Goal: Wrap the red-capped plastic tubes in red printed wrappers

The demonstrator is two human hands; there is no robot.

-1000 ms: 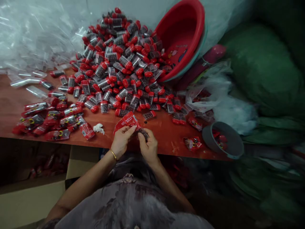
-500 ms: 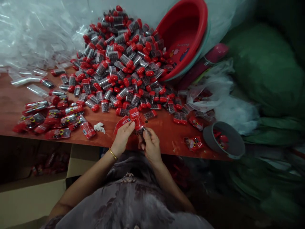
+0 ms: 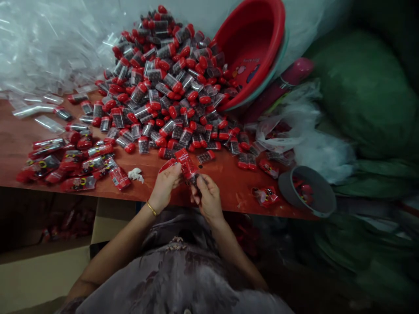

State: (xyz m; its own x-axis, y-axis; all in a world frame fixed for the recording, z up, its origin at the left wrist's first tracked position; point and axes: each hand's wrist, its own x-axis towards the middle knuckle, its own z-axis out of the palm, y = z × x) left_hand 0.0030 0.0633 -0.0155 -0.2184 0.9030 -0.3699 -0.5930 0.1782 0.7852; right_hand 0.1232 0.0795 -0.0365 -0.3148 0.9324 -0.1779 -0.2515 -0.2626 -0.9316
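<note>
Near the table's front edge, my right hand [image 3: 208,192] is closed on the lower end of a red printed packet [image 3: 186,164], where something dark shows between the fingers. My left hand [image 3: 166,185], with a gold bangle at the wrist, pinches red printed wrappers [image 3: 167,165] just left of that packet. Behind both hands rises a large heap of clear tubes with red caps and dark contents [image 3: 163,87]. To the left lies a pile of red printed packets [image 3: 70,163].
A red basin [image 3: 262,39] leans behind the heap. At the right stand a grey bowl [image 3: 307,192] with red pieces and a white plastic bag [image 3: 284,126]. Clear sleeves [image 3: 49,124] lie at the left, near a crumpled white scrap [image 3: 135,175]. An open carton [image 3: 111,218] is below.
My left hand has moved slightly left and down, away from the packet's upper part. The packet, in my right hand, has tilted a little to the left.
</note>
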